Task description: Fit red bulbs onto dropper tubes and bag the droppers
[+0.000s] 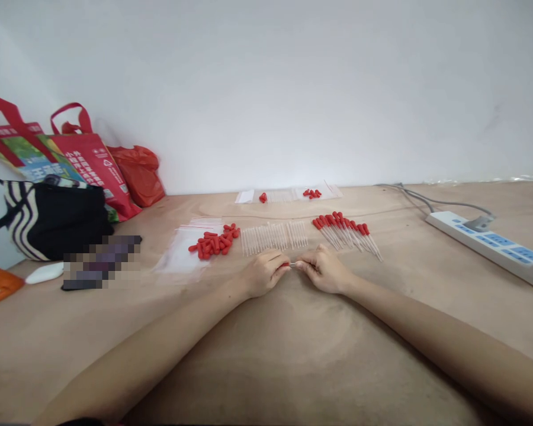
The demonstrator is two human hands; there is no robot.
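Observation:
My left hand [265, 273] is closed on a red rubber bulb [286, 265], of which only a sliver shows. Opposite it, my right hand [323, 269] pinches a thin clear dropper tube [293, 264], its end meeting the bulb between my fingertips. Just beyond the hands lies a row of bare dropper tubes [266, 238]. To their left is a pile of loose red bulbs [213, 242], partly on clear plastic bags [182, 254]. On the right, several droppers fitted with red bulbs [344, 228] lie side by side.
Near the wall, a plastic bag [284, 196] bears more tubes and red bulbs. A white power strip [488, 242] with a grey cable lies at right. Shopping bags [93, 171], a black striped bag [62, 219] and a blurred-out dark object [102, 266] occupy the left of the wooden table [293, 367].

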